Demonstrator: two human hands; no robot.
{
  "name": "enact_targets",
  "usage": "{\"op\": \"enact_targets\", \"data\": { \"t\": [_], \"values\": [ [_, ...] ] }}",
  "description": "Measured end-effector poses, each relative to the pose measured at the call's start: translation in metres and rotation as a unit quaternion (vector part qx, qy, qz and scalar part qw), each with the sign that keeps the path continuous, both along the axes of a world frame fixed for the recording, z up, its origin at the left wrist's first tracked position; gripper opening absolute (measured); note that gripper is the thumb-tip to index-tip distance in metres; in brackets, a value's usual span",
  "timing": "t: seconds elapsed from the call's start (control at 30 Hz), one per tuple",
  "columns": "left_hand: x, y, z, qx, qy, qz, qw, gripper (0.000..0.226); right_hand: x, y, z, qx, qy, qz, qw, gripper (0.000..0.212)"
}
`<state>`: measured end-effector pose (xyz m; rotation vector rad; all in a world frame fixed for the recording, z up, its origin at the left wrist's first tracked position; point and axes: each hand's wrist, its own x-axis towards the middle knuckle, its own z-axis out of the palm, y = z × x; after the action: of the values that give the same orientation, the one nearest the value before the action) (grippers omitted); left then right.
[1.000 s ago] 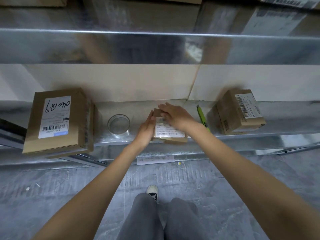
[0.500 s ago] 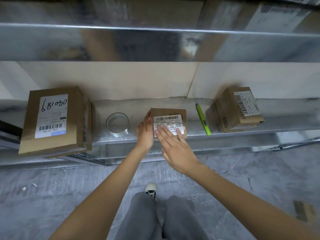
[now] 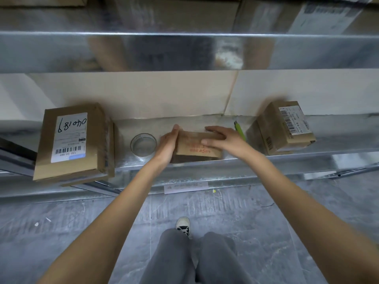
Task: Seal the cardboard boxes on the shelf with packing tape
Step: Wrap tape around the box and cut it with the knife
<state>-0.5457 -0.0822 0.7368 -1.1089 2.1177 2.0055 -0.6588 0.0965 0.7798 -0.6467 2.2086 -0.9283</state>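
**Cardboard box gripped in both hands on metal shelf**

Cardboard everywhere: we see a small box (image 3: 198,146) at the front middle of the metal shelf (image 3: 205,124), its top face showing red printed text, slightly blurred. Our left hand (image 3: 167,145) presses flat against the box's left side, fingers (image 3: 174,130) straight and pointing toward the back wall. Our right hand (image 3: 222,140) lies across the top right of the box, fingers (image 3: 213,130) spread over the far edge, thumb on the top face. So both hands are grasping the small box between them, neither clenched into a fist.

Just left of the left hand sits a clear tape roll (image 3: 143,144), lying flat on the shelf, apart from the box. Further left, a larger box (image 3: 71,140) with a white label and handwritten digits overhangs the shelf front. Right of the right hand, a green utility knife (image 3: 239,131) lies on the shelf, its lower end hidden behind the hand. Beyond it, a tilted labelled box (image 3: 285,128) with barcodes rests near the right end.

Below, we see grey trousers (image 3: 194,257), one shoe (image 3: 183,225) and a grey floor (image 3: 61,222).
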Motion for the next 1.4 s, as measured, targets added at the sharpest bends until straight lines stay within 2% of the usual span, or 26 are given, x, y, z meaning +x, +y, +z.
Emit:
{"op": "enact_targets", "data": {
  "t": [0.07,0.1,0.13,0.17,0.23,0.27,0.33,0.4,0.53,0.6,0.63,0.7,0.77,0.8,0.9,0.97,1.03,1.1,1.17,1.23,1.4],
  "values": [
    [0.002,0.005,0.011,0.007,0.049,-0.018,0.999,0.06,-0.012,-0.009,0.01,0.025,-0.015,0.021,0.999,0.056],
    [0.003,0.007,0.011,0.009,0.072,-0.016,0.997,0.052,-0.016,-0.016,0.015,0.041,-0.005,0.027,0.999,0.054],
    [0.005,0.007,0.009,0.013,0.086,-0.009,0.996,0.055,-0.019,-0.022,0.019,0.07,0.041,0.039,0.996,0.056],
    [0.005,0.006,0.004,0.024,0.101,-0.001,0.995,0.065,-0.021,-0.027,0.02,0.115,0.126,0.062,0.983,0.06],
    [0.001,0.003,-0.005,0.038,0.106,-0.003,0.994,0.075,-0.016,-0.036,0.018,0.189,0.299,0.133,0.926,0.061],
    [-0.003,0.0,-0.013,0.052,0.101,-0.001,0.994,0.074,-0.009,-0.041,0.012,0.187,0.341,0.172,0.905,0.06],
    [-0.009,0.0,-0.007,0.075,0.098,0.008,0.992,0.063,0.012,-0.048,-0.001,0.14,0.37,0.221,0.891,0.057],
    [-0.013,-0.002,-0.002,0.08,0.093,0.018,0.992,0.05,0.029,-0.046,-0.012,0.092,0.382,0.211,0.895,0.053],
    [-0.016,-0.004,0.002,0.07,0.085,0.002,0.994,0.048,0.042,-0.024,-0.018,0.054,0.424,0.241,0.872,0.054],
    [-0.017,-0.002,0.004,0.076,0.081,0.015,0.994,0.046,0.038,-0.01,-0.024,0.047,0.411,0.211,0.886,0.062],
    [-0.017,0.0,0.007,0.086,0.084,0.033,0.992,0.043,0.033,-0.004,-0.028,0.045,0.379,0.16,0.91,0.068],
    [-0.02,0.001,0.01,0.079,0.083,0.044,0.992,0.04,0.022,0.002,-0.026,-0.029,0.242,0.024,0.97,0.075],
    [-0.018,0.006,0.016,0.072,0.07,0.043,0.994,0.036,0.013,0.003,-0.017,-0.13,0.096,-0.103,0.982,0.064],
    [-0.016,0.007,0.013,0.054,0.061,0.035,0.996,0.035,0.008,0.002,-0.014,-0.138,0.057,-0.135,0.98,0.059],
    [-0.012,0.008,0.003,-0.015,0.033,-0.023,0.999,0.05,-0.007,-0.005,-0.014,-0.095,0.003,-0.144,0.985,0.056],
    [-0.011,0.006,-0.011,-0.114,-0.022,-0.053,0.992,0.066,-0.014,-0.013,-0.023,-0.042,-0.024,-0.138,0.989,0.063],
    [-0.013,0.006,-0.021,-0.173,-0.04,-0.07,0.982,0.075,-0.014,-0.024,-0.03,0.008,0.001,-0.136,0.991,0.068],
    [-0.015,0.007,-0.02,-0.197,-0.042,-0.076,0.976,0.065,-0.012,-0.036,-0.033,0.092,0.143,-0.07,0.983,0.065],
    [-0.017,0.006,-0.021,-0.214,-0.044,-0.075,0.973,0.048,-0.006,-0.046,-0.03,0.166,0.302,0.082,0.935,0.057],
    [-0.02,0.004,-0.023,-0.219,-0.035,-0.073,0.972,0.045,0.0,-0.053,-0.027,0.172,0.332,0.202,0.905,0.056],
    [-0.022,0.008,-0.031,-0.206,-0.029,-0.036,0.978,0.044,0.044,-0.017,-0.035,0.164,0.394,0.287,0.857,0.069]
  ]
}}
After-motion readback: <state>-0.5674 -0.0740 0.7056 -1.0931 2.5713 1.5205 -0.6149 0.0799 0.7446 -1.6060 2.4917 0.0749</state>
